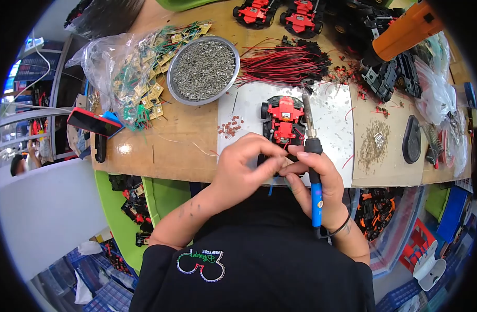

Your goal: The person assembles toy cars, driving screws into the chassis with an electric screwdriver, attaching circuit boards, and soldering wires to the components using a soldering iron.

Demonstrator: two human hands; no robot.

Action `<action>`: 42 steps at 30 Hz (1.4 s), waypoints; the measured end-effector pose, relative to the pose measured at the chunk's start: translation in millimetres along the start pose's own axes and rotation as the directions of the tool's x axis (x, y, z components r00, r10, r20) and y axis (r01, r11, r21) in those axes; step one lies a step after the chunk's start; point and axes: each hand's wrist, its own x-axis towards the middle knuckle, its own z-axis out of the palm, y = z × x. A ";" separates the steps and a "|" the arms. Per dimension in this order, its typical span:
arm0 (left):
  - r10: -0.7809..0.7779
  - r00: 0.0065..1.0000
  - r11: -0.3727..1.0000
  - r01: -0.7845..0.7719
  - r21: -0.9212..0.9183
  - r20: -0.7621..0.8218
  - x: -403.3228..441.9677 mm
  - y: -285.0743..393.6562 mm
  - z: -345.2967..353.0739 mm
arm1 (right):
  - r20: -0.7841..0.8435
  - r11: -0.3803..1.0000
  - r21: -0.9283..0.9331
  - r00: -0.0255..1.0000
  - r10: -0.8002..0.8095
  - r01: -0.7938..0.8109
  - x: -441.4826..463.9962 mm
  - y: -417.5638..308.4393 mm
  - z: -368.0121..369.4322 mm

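A blue-handled soldering iron is gripped in the right hand, its shaft lined up beside a red-and-black toy car chassis that's laid on a white sheet. The left hand is brought in at the chassis's near end, thumb and index close together; whether anything's pinched there honestly can't be told. Red wires are bunched by the sheet's far edge.

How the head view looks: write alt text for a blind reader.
A person's bare left hand and right hand sit close together at the near end of a red-and-black plastic toy car, the right holding a blue-handled soldering iron. Beyond lie a round grey bowl of small silvery parts and a bundle of red wires.
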 end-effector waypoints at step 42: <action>-0.227 0.973 0.871 0.219 0.440 -0.035 61.1 -1.4 7.4 | -0.222 0.941 -0.182 0.945 0.242 -0.284 6.1 -2.0 -40.2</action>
